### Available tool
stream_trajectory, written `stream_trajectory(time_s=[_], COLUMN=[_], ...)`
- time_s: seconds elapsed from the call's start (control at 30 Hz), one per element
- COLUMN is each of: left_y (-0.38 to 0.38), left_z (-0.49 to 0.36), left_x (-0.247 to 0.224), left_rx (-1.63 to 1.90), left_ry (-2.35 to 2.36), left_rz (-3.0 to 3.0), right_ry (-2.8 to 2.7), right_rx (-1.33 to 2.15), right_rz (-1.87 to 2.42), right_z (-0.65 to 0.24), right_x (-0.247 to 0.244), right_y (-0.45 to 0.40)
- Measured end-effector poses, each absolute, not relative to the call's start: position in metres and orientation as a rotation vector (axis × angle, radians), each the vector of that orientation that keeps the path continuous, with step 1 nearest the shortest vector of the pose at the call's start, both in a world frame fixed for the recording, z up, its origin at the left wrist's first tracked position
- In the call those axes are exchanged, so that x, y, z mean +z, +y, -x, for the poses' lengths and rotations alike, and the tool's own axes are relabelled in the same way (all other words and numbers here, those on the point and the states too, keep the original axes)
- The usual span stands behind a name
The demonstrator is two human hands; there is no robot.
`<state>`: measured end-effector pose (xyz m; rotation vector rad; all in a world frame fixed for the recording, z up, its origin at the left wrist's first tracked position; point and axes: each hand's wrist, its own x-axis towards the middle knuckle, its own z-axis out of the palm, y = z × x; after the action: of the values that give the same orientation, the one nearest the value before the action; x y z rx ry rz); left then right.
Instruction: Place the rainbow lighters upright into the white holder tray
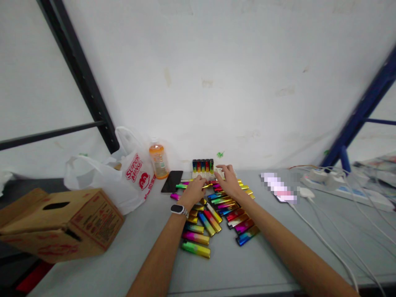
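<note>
Many shiny, multicoloured lighters (211, 224) lie in loose rows on the grey table in front of me. My left hand (195, 192), with a watch (178, 210) on its wrist, is closed over the upper left of them. A gold-coloured lighter (206, 186) appears at its fingertips; the fingers partly cover it. Behind the hands, several lighters (203, 165) stand upright side by side in a pale tray (198, 175). My right hand (228, 181) reaches over the right rows with its fingers apart, the fingertips by the tray's right part. I see nothing held in it.
To the left are a cardboard box (62, 222), a white plastic bag (123, 181), an orange bottle (159, 161) and a dark phone (172, 182). On the right lie a lit phone (278, 187), a white charger (306, 192), cables and a power strip (349, 190). A wall (210, 82) stands behind.
</note>
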<state>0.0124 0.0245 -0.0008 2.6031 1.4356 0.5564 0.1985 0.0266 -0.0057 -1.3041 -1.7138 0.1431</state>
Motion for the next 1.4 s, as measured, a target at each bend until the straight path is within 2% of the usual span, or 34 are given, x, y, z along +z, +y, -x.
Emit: stream_trajectory(time_s=[0.23, 0.57, 0.87, 1.07, 1.17, 1.33, 1.4], left_y=[0.023, -0.001, -0.018, -0.021, -0.013, 0.002, 0.002], left_z=[-0.011, -0.022, -0.037, -0.034, -0.023, -0.007, -0.005], left_x=[-0.003, 0.016, 0.024, 0.029, 0.026, 0.016, 0.014], left_rx=[0.717, 1.259, 1.383, 1.504, 1.438, 1.126, 1.038], left_ry=[1.344, 1.129, 1.128, 1.129, 1.169, 1.337, 1.448], left_rz=[-2.527, -2.090, -2.092, -2.161, -2.206, -2.453, -2.505], right_ry=[-1.707, -1.732, -1.476, -1.116, -1.071, -1.095, -1.067], right_rx=[0.221, 0.308, 1.014, 1.381, 1.411, 1.151, 1.154], right_rz=[1.214, 1.098, 0.829, 0.947, 0.981, 1.103, 1.113], right_z=[-0.198, -0.191, -0.171, -0.172, -0.176, -0.175, -0.174], right_x=[-0.008, 0.006, 0.018, 0.012, 0.015, 0.015, 0.016], right_y=[0.000, -0.017, -0.028, -0.024, -0.025, -0.026, -0.026])
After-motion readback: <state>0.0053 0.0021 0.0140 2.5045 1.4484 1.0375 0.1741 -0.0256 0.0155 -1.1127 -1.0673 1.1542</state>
